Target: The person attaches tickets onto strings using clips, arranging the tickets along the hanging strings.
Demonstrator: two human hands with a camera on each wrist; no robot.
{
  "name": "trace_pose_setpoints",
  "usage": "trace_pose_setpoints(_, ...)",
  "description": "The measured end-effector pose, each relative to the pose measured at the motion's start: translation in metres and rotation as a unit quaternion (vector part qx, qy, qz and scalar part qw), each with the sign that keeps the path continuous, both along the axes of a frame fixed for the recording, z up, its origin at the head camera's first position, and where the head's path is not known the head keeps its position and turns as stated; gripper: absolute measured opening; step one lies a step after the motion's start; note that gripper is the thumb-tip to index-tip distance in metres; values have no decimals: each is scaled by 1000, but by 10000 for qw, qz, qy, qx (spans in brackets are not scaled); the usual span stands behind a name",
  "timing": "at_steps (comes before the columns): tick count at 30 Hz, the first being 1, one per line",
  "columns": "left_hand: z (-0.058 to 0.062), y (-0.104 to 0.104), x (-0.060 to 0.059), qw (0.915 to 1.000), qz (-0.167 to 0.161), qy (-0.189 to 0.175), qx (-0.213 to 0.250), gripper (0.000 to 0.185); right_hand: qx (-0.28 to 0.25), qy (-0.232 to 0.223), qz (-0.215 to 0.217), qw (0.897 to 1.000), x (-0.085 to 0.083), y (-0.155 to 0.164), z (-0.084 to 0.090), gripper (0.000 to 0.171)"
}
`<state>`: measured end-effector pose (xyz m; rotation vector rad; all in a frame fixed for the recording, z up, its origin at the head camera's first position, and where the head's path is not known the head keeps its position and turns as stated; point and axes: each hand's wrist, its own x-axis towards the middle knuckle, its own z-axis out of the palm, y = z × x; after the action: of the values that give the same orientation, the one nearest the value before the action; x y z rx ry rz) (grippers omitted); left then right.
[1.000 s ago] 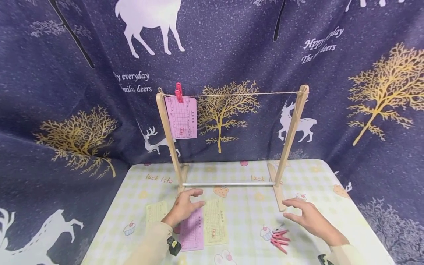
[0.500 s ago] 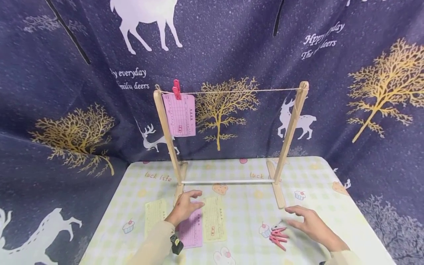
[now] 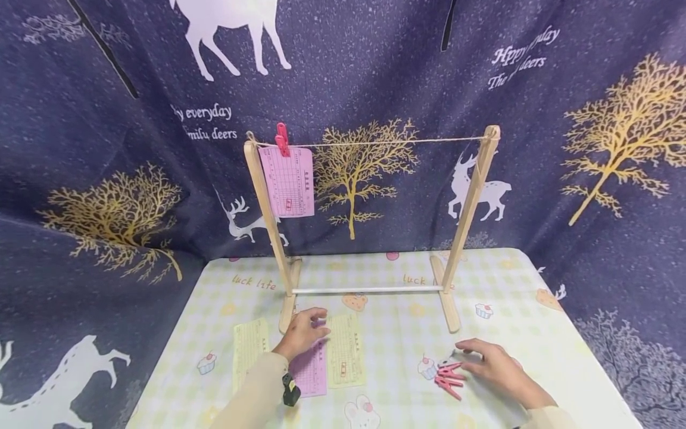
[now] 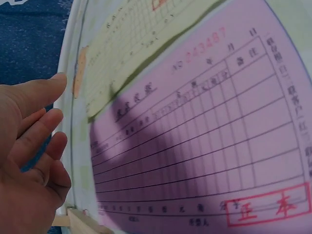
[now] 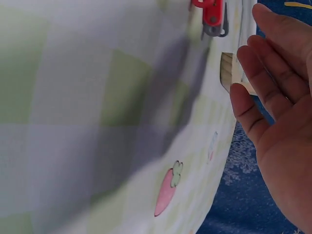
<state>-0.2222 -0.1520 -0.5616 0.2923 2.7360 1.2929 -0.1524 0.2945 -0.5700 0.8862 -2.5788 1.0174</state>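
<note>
My left hand [image 3: 304, 330] hovers with relaxed fingers over the top end of a pink slip [image 3: 311, 370] lying flat on the table. The left wrist view shows the left hand's fingers [image 4: 36, 122] straight and apart from the pink slip [image 4: 204, 146], with a shadow cast on it. My right hand [image 3: 485, 360] lies open and low, just right of a small heap of red clothespins [image 3: 449, 379]. In the right wrist view the right hand's palm [image 5: 275, 117] is open, and one clothespin [image 5: 211, 12] lies beyond the fingertips.
A wooden drying rack [image 3: 471, 202] with a string [image 3: 386, 142] stands mid-table. A pink slip [image 3: 288, 182] hangs from it by a red clothespin [image 3: 281, 139]. Yellow slips [image 3: 345, 356] [image 3: 249, 347] flank the pink one. The checked tablecloth [image 3: 396, 333] ends at a dark printed backdrop.
My right hand has dropped lower and nearer me, closing in beside the clothespins. My left hand has barely shifted over the pink slip.
</note>
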Motion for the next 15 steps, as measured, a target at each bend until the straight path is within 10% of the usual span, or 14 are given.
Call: trace_pose_setpoints(15,-14,8,-13,9995,216,10,-233,44,601,-336,-62,9976,-2,-5,-10,37)
